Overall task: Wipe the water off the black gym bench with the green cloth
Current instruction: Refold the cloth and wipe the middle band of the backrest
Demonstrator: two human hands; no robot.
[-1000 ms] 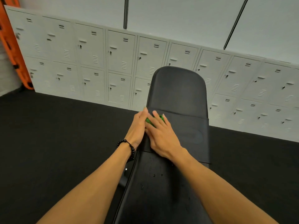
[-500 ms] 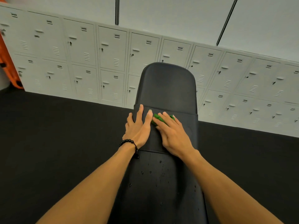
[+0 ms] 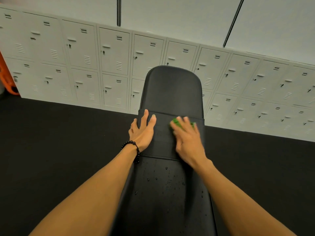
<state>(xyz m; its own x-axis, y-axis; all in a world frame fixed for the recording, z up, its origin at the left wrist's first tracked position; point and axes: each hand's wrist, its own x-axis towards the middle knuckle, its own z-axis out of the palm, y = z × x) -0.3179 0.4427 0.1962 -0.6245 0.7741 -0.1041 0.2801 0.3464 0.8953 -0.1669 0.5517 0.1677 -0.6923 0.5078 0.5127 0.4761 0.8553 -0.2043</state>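
Observation:
The black gym bench (image 3: 172, 92) runs away from me down the middle of the view, with a wide band across its middle. Water drops (image 3: 166, 180) dot the near pad below the band. My right hand (image 3: 188, 141) presses the green cloth (image 3: 177, 123) flat on the right side of the band; only a bit of green shows past the fingers, and the hand is motion-blurred. My left hand (image 3: 143, 132), with a black bead bracelet at the wrist, lies flat with spread fingers on the band's left edge, holding nothing.
Black rubber floor (image 3: 59, 142) lies on both sides of the bench. A row of pale grey lockers (image 3: 88, 68) lines the wall behind its far end. An orange object (image 3: 6, 79) leans at the far left.
My right hand has slid the green cloth rightward across the band, away from my left hand. The left hand has flattened and stayed at the left edge. The view has shifted slightly.

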